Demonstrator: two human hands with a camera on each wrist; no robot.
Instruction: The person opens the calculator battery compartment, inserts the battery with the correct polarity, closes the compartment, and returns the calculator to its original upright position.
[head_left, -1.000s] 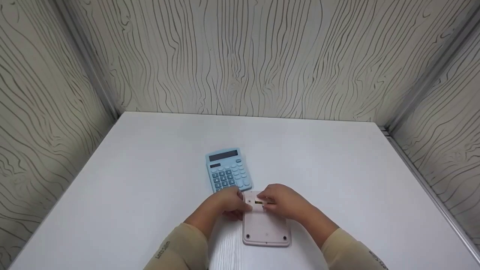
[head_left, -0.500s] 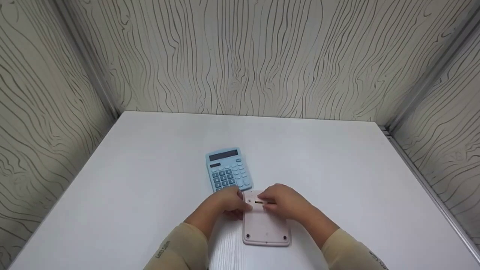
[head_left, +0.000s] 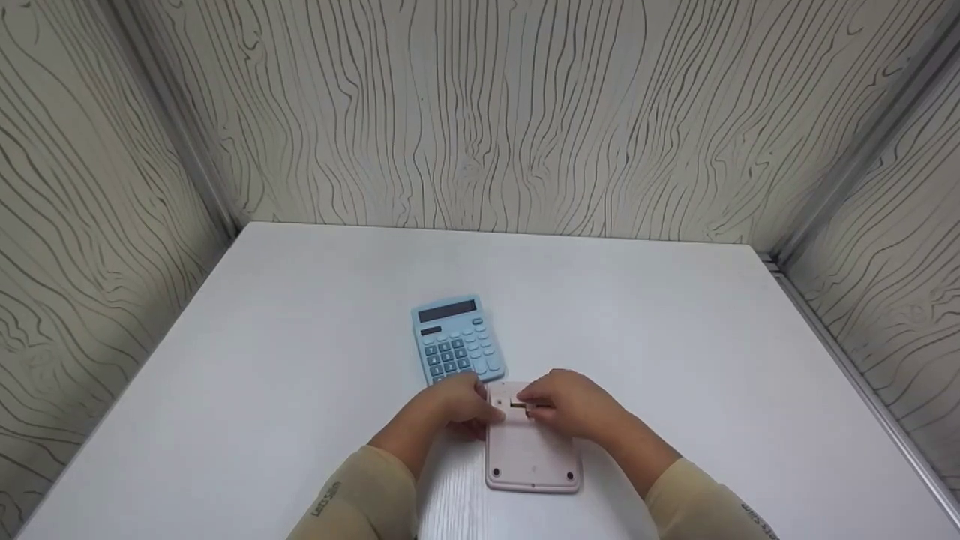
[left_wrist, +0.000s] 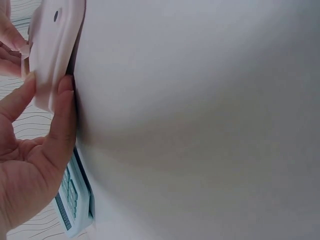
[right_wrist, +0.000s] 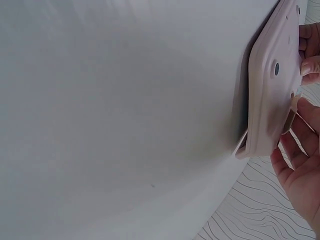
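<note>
A pale pink calculator (head_left: 533, 450) lies back side up on the table, with round dark feet at its near corners. My left hand (head_left: 459, 399) grips its left edge near the far end, thumb on the back and fingers at the side. Close to the far end is a dark slot (head_left: 517, 405) in the back. At that slot my right hand (head_left: 574, 405) pinches a small pink cover (right_wrist: 294, 103) between thumb and fingers; the cover stands tilted up from the back. The fingers partly hide the slot's right part.
A light blue calculator (head_left: 459, 341) lies face up just beyond my left hand, its near end partly hidden by that hand. The white table (head_left: 300, 360) reaches to wood-grain patterned panels (head_left: 465, 112) at the back and sides.
My right fingers shift very slightly at the slot, and what shows of the slot changes a little. The left hand and both calculators stay in place.
</note>
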